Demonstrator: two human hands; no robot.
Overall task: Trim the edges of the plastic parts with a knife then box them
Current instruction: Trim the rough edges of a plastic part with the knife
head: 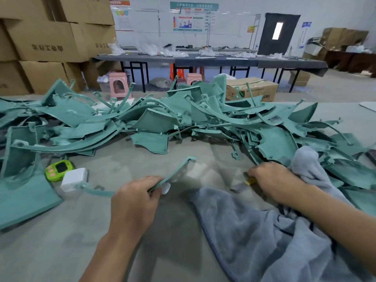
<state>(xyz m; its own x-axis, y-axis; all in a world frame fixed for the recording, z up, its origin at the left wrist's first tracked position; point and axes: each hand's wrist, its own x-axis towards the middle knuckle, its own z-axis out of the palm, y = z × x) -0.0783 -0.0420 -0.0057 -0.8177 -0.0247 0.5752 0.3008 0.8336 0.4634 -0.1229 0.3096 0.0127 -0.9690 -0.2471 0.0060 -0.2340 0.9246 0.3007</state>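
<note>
My left hand (135, 197) grips a long curved teal plastic strip (177, 169) near its middle; one end rises toward the table's centre, the other trails left on the grey table (101, 231). My right hand (272, 181) is curled around a small knife with a yellow part (248, 181), and its blade is blurred. A big heap of teal plastic parts (162, 119) covers the table's far half. A flat teal panel (22, 200) lies at the left edge.
A grey towel (254, 224) lies under my right forearm. A green timer (59, 169) and a white charger block (74, 179) sit left of my left hand. Cardboard boxes (50, 37) are stacked at the back left; another box (252, 89) stands beyond the heap.
</note>
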